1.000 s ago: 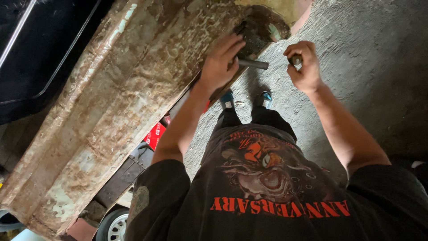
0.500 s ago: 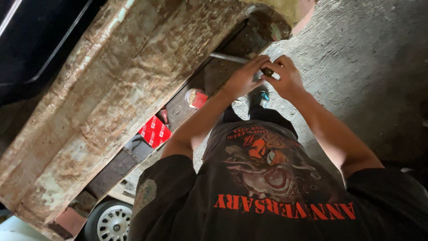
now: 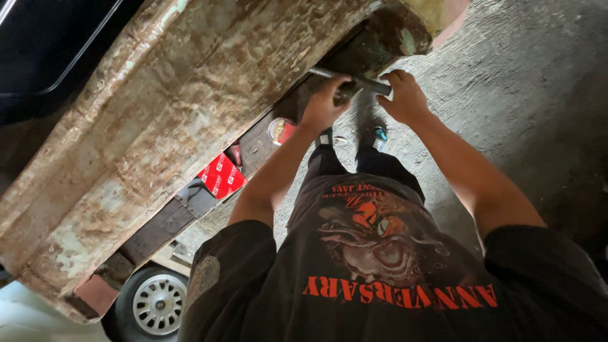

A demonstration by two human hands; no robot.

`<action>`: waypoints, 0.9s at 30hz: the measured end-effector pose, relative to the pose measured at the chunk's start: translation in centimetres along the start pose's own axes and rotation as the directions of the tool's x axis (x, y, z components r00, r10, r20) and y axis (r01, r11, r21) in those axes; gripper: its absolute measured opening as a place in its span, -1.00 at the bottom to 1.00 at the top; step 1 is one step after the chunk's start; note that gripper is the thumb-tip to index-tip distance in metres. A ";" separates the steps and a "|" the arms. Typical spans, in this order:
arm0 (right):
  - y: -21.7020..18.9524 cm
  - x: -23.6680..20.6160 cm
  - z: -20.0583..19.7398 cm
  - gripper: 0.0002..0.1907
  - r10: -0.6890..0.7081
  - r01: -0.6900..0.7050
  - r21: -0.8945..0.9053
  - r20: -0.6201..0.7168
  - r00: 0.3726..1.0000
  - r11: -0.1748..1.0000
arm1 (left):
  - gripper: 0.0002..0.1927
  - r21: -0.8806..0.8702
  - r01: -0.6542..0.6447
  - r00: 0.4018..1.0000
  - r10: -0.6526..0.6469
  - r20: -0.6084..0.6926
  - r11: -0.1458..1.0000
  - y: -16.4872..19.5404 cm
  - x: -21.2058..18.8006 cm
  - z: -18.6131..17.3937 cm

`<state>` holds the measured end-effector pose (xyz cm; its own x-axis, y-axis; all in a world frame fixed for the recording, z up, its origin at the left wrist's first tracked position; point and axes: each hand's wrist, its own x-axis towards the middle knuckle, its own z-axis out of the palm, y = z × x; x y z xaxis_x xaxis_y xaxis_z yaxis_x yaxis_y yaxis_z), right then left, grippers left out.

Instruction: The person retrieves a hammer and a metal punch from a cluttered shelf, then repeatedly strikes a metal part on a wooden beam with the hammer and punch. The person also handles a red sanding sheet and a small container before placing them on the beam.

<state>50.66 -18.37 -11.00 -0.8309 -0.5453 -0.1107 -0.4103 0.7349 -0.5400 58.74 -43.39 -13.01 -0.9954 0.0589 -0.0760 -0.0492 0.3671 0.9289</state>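
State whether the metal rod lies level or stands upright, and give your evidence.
Roughly level: the metal rod runs sideways between the left hand and the right hand, under the rusty panel.

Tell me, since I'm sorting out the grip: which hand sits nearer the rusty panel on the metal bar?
The left hand. It grips the metal bar close under the rusty panel; the right hand holds the outer end.

both hands grip metal rod [image 3: 354,81] — under rusty panel [image 3: 177,120] | concrete floor [image 3: 525,95]
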 end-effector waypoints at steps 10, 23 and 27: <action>-0.8 2.1 3.8 -0.31 0.187 -0.144 -0.213 0.200 0.962 0.966 | -0.52 0.045 -0.090 0.970 0.098 -0.223 0.995 1.3 -2.1 -3.3; -1.8 5.2 2.6 -0.45 0.154 -0.060 -0.264 0.354 0.922 0.963 | -0.54 0.086 -0.198 0.938 0.214 -0.272 0.976 3.9 -4.6 -7.0; -2.0 4.4 3.0 -0.40 0.233 -0.167 -0.189 0.417 0.879 0.968 | -0.55 0.147 -0.236 0.942 0.263 -0.206 0.960 4.2 -4.7 -7.7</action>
<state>48.97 -23.47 -12.93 -0.6692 -0.4757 -0.5709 -0.3291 0.8785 -0.3462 62.60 -49.25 -6.01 -0.9680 -0.0391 0.2478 0.2002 0.4751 0.8569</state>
